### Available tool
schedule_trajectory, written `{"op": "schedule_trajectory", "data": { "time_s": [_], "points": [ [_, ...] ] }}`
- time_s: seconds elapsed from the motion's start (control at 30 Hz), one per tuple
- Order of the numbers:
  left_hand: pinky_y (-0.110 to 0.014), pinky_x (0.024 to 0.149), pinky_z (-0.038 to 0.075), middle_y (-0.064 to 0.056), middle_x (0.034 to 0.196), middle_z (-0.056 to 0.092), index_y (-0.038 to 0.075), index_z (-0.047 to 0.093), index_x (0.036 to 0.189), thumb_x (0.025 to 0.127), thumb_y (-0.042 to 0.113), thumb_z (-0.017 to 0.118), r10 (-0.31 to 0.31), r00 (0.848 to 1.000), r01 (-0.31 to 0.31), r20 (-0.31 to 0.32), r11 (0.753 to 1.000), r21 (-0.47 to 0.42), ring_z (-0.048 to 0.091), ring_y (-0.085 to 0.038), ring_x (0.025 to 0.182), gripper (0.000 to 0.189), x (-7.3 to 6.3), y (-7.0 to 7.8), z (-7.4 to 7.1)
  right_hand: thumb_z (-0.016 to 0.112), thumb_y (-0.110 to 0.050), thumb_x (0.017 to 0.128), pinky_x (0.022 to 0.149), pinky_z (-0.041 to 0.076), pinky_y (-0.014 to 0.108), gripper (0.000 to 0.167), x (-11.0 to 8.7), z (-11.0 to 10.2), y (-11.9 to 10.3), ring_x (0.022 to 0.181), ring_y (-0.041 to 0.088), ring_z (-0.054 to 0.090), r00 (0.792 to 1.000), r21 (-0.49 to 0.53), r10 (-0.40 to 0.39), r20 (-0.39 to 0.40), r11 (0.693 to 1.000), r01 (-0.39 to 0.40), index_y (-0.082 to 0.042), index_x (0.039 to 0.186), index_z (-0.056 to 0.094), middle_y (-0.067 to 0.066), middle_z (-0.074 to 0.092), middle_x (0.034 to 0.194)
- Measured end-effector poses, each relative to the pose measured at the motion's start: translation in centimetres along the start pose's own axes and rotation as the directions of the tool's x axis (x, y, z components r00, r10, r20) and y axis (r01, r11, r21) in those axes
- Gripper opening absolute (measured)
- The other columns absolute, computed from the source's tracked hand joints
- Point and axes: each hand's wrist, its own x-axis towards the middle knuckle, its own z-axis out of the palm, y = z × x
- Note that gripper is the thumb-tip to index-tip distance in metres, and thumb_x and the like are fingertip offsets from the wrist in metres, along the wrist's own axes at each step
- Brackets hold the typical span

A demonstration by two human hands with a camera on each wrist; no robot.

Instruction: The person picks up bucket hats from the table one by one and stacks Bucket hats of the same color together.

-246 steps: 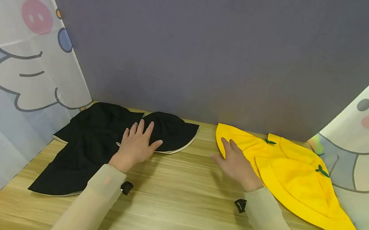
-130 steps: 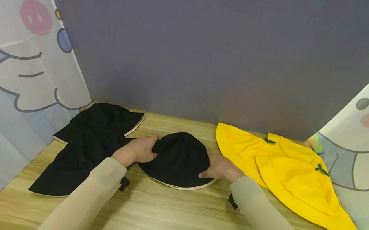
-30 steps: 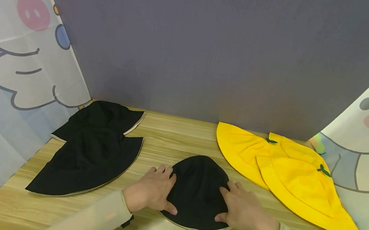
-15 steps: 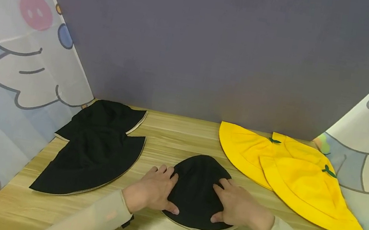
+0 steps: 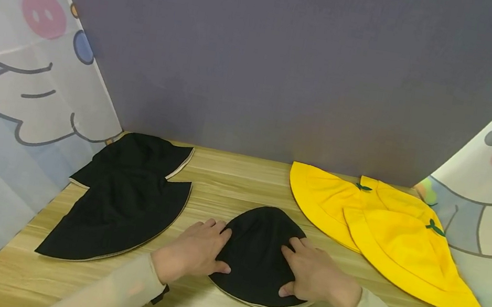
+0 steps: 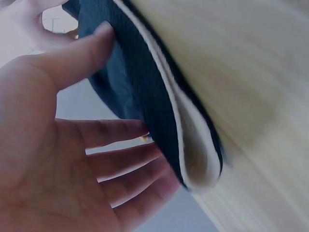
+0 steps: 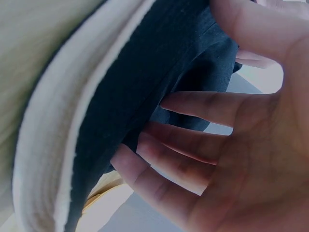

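A black bucket hat point(image 5: 259, 254) with a cream-lined brim lies folded flat on the table at the front middle. My left hand point(image 5: 195, 249) is at its left side, thumb over the brim and the other fingers extended along the edge. In the left wrist view the hat's folded brim point(image 6: 140, 72) gapes at its corner, showing the pale lining. My right hand point(image 5: 316, 273) touches the right side, its fingers spread over the black cloth. The right wrist view shows those fingers fairly straight against the hat point(image 7: 130, 92).
Two overlapping black hats point(image 5: 123, 209) lie at the left. On the right, yellow hats point(image 5: 404, 246) with green sprout tips overlap each other. A grey panel point(image 5: 260, 60) closes off the back, and cartoon-printed sheets point(image 5: 5, 101) flank the wooden table point(image 5: 243, 174).
The black hat has come from beside the other black hats at the back to the front middle, between both hands. Lately my left hand has shifted slightly left.
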Motion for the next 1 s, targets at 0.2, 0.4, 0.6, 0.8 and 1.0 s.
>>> {"op": "schedule_trajectory", "data": {
  "time_s": [0.2, 0.4, 0.6, 0.8, 1.0],
  "points": [
    [-0.043, 0.092, 0.05, -0.008, 0.125, 0.059, 0.006, 0.059, 0.137, 0.092, 0.05, 0.072, -0.039, 0.998, 0.039, -0.049, 0.999, -0.017, 0.056, -0.028, 0.114, 0.064, -0.7, -1.2, -1.0, 0.087, -0.049, 0.076, 0.093, 0.05, 0.051, 0.087, 0.0, 0.1, 0.0, 0.125, 0.033, 0.049, 1.0, 0.001, -0.002, -0.008, 1.0, 0.002, 0.004, 0.139, 0.058, 0.017, 0.052, 0.135],
    [-0.05, 0.099, 0.048, -0.014, 0.135, 0.059, 0.004, 0.06, 0.138, 0.095, 0.046, 0.07, -0.092, 0.992, 0.085, -0.09, 0.994, -0.072, 0.055, -0.036, 0.124, 0.061, -1.2, -3.3, -1.2, 0.086, -0.049, 0.077, 0.094, 0.05, 0.051, 0.087, -0.1, 0.2, 0.1, 0.125, 0.033, 0.049, 1.0, 0.005, -0.004, -0.005, 1.0, 0.004, 0.004, 0.139, 0.057, 0.016, 0.052, 0.135],
    [-0.054, 0.098, 0.047, -0.017, 0.134, 0.06, 0.002, 0.06, 0.138, 0.097, 0.042, 0.07, -0.164, 0.973, 0.15, -0.163, 0.984, -0.095, 0.057, -0.039, 0.121, 0.059, -1.5, -5.9, -1.7, 0.087, -0.05, 0.076, 0.091, 0.051, 0.051, 0.086, 0.0, 0.2, 0.3, 0.124, 0.034, 0.049, 1.0, 0.007, -0.006, -0.011, 1.0, 0.006, 0.004, 0.138, 0.058, 0.016, 0.053, 0.133],
    [-0.061, 0.097, 0.043, -0.021, 0.134, 0.059, 0.0, 0.059, 0.138, 0.098, 0.039, 0.067, -0.258, 0.938, 0.237, -0.23, 0.965, -0.115, 0.055, -0.044, 0.121, 0.057, -2.4, -8.7, -2.8, 0.086, -0.05, 0.077, 0.091, 0.051, 0.05, 0.086, -0.1, 0.4, 0.3, 0.123, 0.033, 0.05, 1.0, 0.001, -0.007, -0.014, 1.0, 0.007, 0.003, 0.138, 0.058, 0.016, 0.053, 0.133],
    [-0.069, 0.099, 0.037, -0.031, 0.139, 0.051, -0.005, 0.052, 0.142, 0.099, 0.04, 0.064, -0.394, 0.887, 0.368, -0.24, 0.918, -0.147, 0.047, -0.053, 0.126, 0.064, -3.8, -12.1, -3.2, 0.085, -0.051, 0.078, 0.091, 0.051, 0.048, 0.085, 0.0, 0.3, 0.3, 0.122, 0.031, 0.05, 1.0, -0.014, -0.013, -0.014, 1.0, 0.012, 0.003, 0.139, 0.058, 0.015, 0.053, 0.134]
  ]
}}
